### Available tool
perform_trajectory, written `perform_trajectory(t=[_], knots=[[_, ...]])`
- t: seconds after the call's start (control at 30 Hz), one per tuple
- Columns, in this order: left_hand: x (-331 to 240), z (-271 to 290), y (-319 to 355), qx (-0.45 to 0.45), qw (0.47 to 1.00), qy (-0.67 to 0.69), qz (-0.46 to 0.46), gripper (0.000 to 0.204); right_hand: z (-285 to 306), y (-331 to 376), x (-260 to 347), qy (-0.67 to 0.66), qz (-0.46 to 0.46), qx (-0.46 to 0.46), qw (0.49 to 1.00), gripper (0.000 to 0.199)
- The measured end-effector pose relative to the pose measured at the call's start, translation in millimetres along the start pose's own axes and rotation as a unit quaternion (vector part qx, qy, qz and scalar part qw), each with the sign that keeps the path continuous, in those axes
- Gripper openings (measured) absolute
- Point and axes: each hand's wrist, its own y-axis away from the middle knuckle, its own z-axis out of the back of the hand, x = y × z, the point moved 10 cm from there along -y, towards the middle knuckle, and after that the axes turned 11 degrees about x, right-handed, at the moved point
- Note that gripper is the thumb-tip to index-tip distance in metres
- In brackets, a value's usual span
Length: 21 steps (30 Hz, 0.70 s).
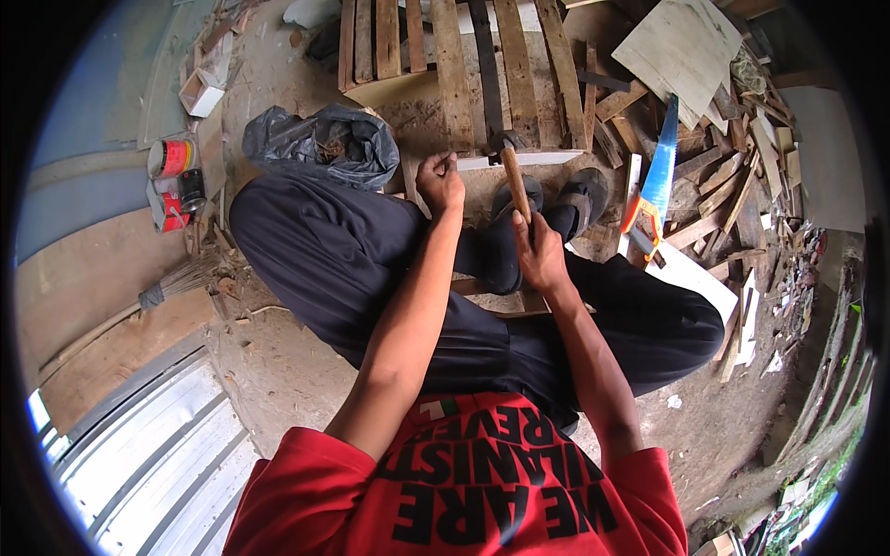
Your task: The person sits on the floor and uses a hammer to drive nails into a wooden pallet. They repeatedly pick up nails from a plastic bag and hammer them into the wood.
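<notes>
My right hand (540,252) is wrapped round the wooden handle of a hammer (514,182). The hammer's dark head lies at the near edge of a slatted wooden piece (456,83), beside the end of a dark slat. To its left, my left hand (440,185) is closed, with its fingers curled together against the near end of another slat. Whatever those fingers may hold is too small or hidden to make out. A pale board (519,159) runs along the near edge of the slats.
A black plastic bag (324,148) stands open left of my hands. On the right, a blue-bladed handsaw (661,167) with an orange handle rests among scrap wood (732,176). Red cans (171,159) and a stick broom (167,287) lie at the left.
</notes>
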Motion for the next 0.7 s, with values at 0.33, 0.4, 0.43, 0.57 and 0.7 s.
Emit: perform_trajectory(t=[0.33,0.4,0.43,0.57,0.7], knots=[[-4,6,-6,-0.006,0.998,-0.063,0.014,0.015,0,0,5,-0.01,0.0,-0.007,1.0,0.038],[-3,6,-7,-0.004,0.998,-0.064,0.023,0.016,-6,-2,9,-0.007,0.016,-0.002,1.0,0.038],[-3,6,-7,-0.002,0.998,-0.057,0.024,0.016,-9,-4,11,-0.006,0.024,0.001,1.0,0.038],[-8,4,-5,-0.001,0.999,-0.045,0.017,0.015,-21,-10,17,0.054,0.044,0.01,0.998,0.036],[-15,2,-1,0.001,0.998,-0.053,0.021,0.013,-28,-13,19,0.107,0.091,0.001,0.99,0.033]])
